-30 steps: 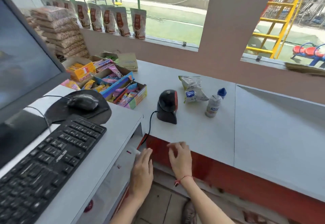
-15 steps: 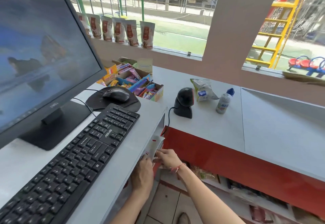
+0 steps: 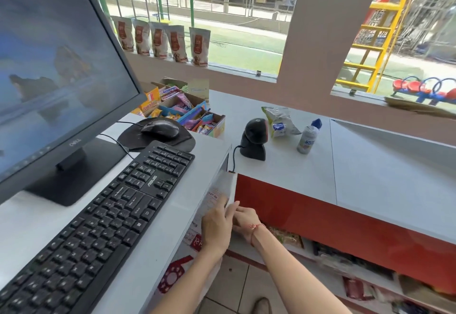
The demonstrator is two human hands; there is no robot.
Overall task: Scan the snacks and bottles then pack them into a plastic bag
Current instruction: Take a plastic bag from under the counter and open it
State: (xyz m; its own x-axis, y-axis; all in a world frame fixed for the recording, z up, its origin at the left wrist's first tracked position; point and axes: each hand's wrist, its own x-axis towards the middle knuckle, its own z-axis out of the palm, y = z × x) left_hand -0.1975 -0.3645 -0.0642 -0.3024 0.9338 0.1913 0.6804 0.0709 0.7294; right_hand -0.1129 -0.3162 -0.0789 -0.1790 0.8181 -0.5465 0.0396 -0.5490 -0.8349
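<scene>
Head view: both hands worked a white plastic bag (image 3: 218, 194) below the table's (image 3: 283, 175) near edge, beside the keyboard. The left hand (image 3: 216, 227) lay flat on the bag, fingers (image 3: 223, 202) pressed together; the right hand (image 3: 245, 220) pinched its edge. On the table's far side, the snack (image 3: 280, 121) and bottle (image 3: 308, 137) lay just behind and beside the scanner (image 3: 255, 138), apparently unscanned and unpacked. The bag looked empty. A box (image 3: 218, 126) near the mouse held assorted sweets.
</scene>
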